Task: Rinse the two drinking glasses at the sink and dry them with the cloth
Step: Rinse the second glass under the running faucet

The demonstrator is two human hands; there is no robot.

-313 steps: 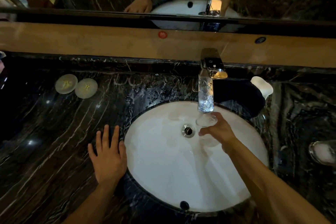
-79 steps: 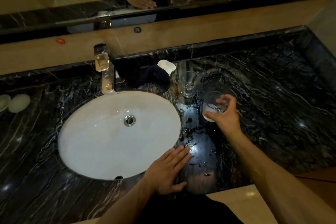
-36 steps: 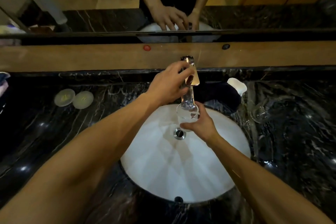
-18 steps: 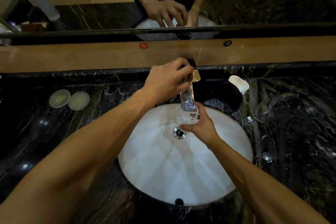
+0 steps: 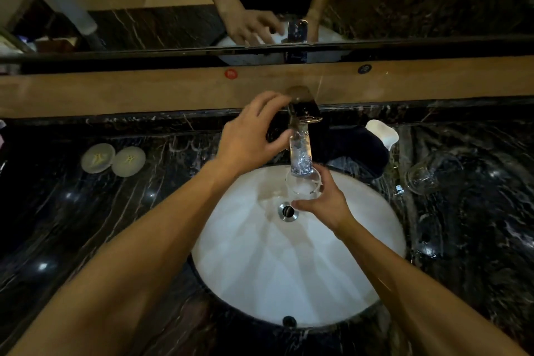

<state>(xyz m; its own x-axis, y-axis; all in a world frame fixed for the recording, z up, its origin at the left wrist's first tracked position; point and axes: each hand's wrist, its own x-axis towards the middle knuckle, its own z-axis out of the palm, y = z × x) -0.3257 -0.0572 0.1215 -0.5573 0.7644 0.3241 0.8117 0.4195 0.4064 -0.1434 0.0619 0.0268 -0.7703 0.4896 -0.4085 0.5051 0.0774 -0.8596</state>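
R hand [image 5: 325,205] grips a glass [image 5: 303,182] upright under running water from the tap [image 5: 302,121] over the sink [image 5: 289,269], L hand [image 5: 251,136] loosely spread beside tap, 2nd glass [image 5: 424,179] on counter [image 5: 86,211] w/ dark cloth [image 5: 361,150] nearby.

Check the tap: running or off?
Running. A stream of water falls from the tap into the glass that the right hand holds under it, over the basin.

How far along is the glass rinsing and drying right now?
Done: nothing is provably finished. One glass stands on the counter, condition unclear. In hand: the right hand holds the second glass under running water, left hand beside the faucet. Left: drying both with the dark cloth.
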